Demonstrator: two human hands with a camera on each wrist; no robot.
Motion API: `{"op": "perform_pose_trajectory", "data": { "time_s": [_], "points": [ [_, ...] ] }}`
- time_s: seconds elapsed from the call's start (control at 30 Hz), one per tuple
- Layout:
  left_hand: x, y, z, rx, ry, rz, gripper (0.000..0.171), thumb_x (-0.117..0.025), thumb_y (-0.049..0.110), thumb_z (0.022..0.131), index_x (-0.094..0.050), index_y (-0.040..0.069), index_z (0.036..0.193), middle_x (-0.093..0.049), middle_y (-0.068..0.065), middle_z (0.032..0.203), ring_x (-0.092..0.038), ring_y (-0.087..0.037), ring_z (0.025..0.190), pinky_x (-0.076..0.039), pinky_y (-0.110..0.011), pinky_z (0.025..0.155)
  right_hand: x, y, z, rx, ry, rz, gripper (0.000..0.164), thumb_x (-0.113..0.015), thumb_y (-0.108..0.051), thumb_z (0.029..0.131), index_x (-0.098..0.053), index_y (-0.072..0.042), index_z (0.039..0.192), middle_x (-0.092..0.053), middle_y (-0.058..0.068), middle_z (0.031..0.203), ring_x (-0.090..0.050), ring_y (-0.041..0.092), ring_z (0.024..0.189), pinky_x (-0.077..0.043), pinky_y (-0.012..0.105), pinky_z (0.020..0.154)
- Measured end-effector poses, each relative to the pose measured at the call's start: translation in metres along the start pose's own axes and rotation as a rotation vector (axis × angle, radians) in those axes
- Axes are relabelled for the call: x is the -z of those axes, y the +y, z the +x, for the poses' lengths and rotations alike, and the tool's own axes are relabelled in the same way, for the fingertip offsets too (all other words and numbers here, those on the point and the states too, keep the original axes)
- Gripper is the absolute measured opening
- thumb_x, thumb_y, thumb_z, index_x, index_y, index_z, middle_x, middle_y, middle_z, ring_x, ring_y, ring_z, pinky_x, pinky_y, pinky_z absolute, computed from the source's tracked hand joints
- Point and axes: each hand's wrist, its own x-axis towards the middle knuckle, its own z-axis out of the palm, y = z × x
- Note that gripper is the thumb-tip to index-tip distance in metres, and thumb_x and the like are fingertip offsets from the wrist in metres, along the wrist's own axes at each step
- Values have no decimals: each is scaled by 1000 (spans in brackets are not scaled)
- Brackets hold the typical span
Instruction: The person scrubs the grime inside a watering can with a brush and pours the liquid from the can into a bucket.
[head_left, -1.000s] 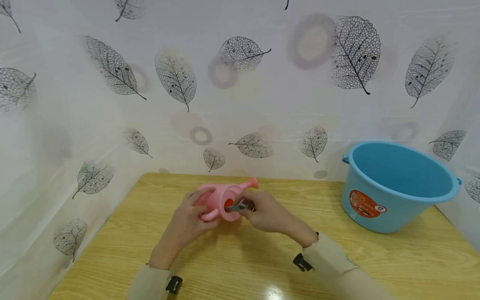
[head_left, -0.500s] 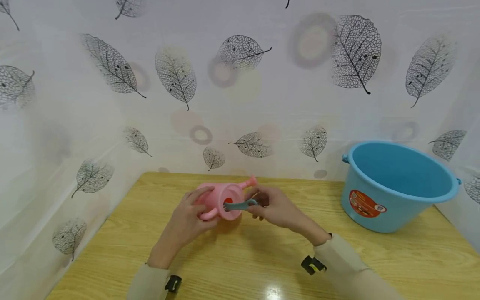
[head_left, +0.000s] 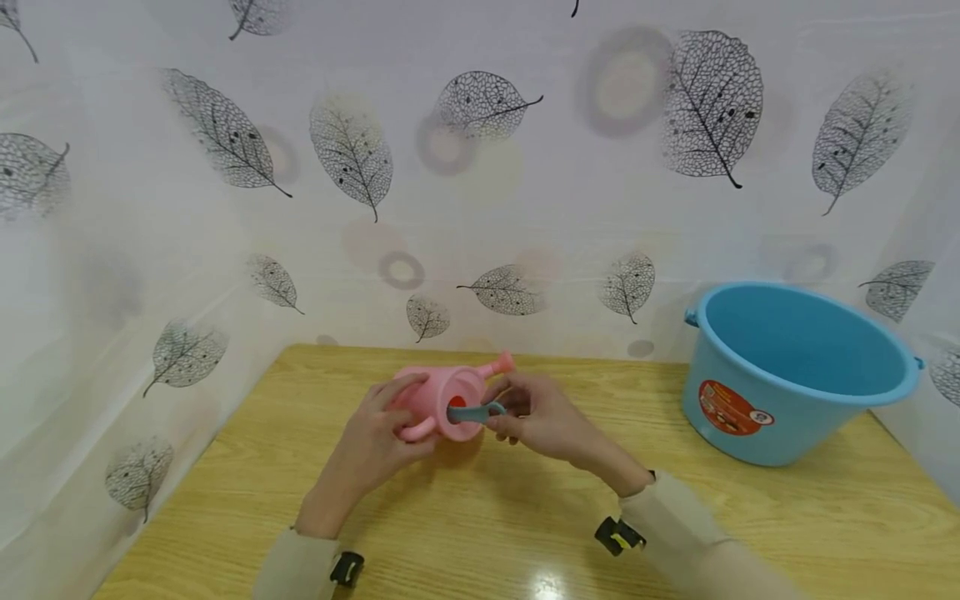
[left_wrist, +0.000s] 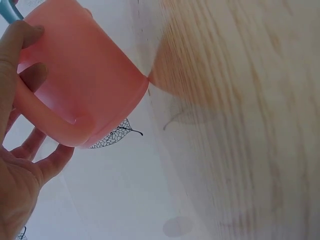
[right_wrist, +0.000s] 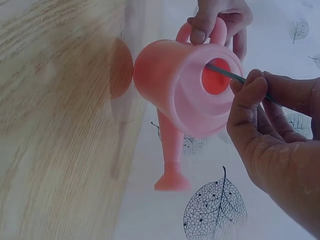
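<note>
**Wood-grained table (head_left: 465,517) before a leaf-printed backdrop (head_left: 525,217), with a pink watering can (head_left: 437,398) held between two hands**

Head view: near the far edge of the table, left of centre, the watering can lies tilted, its mouth toward the right hand (head_left: 542,417) and its spout (head_left: 498,365) toward the back right. The left hand (head_left: 373,429) grips the curved handle (head_left: 418,429), one finger along the can's side. The fingers of the right hand pinch a blue-grey utensil (head_left: 468,413) by its looped end. Well to the right stands a blue bucket (head_left: 795,429) bearing a red label (head_left: 729,407). Both forearms wear pale sleeves (head_left: 296,567).

Left wrist view: fingers pass behind and through the handle, and the lower edge of the can's base touches the table. Only a short length of the utensil shows, at the upper left corner.

Right wrist view: thumb and fingertips grasp the utensil, whose slim shaft runs to the round red opening (right_wrist: 215,82) within the can's mouth; how far it extends inside cannot be told.
</note>
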Motion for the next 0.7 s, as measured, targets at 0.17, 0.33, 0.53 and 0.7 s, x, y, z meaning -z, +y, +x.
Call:
{"op": "perform_pose_trajectory", "data": {
  "time_s": [0.17, 0.33, 0.53, 0.7],
  "points": [
    [0, -1, 0, 2, -4, -2, 27, -89, 21, 69, -64, 15, 63, -63, -3, 141, -60, -29, 117, -59, -48, 97, -9, -1, 3, 25, 1, -1, 21, -69, -1, 92, -64, -1, 112, -72, 20, 95, -67, 22, 72, -55, 24, 58],
    [0, 0, 0, 6, -7, 10, 27, -89, 22, 69, -64, 15, 63, -63, -2, 141, -60, -29, 118, -58, -48, 98, -14, -1, 6, 33, 10, 2, 20, -68, 1, 92, -65, -2, 111, -72, 19, 95, -66, 20, 72, -56, 24, 58],
    [0, 0, -1, -7, -2, 26, 26, -88, 21, 69, -64, 15, 63, -63, -3, 140, -60, -30, 118, -59, -47, 97, -20, 2, 10, 24, 31, -3, 19, -70, -1, 91, -66, -3, 110, -75, 15, 96, -69, 22, 73, -60, 32, 60],
    [0, 0, -1, -2, 2, 21, 26, -88, 20, 69, -64, 15, 62, -63, -3, 140, -60, -30, 119, -59, -47, 98, -24, 3, 13, 20, 34, 0, 18, -70, -1, 91, -66, -2, 109, -75, 15, 98, -69, 27, 74, -60, 34, 60]
  ]
}}
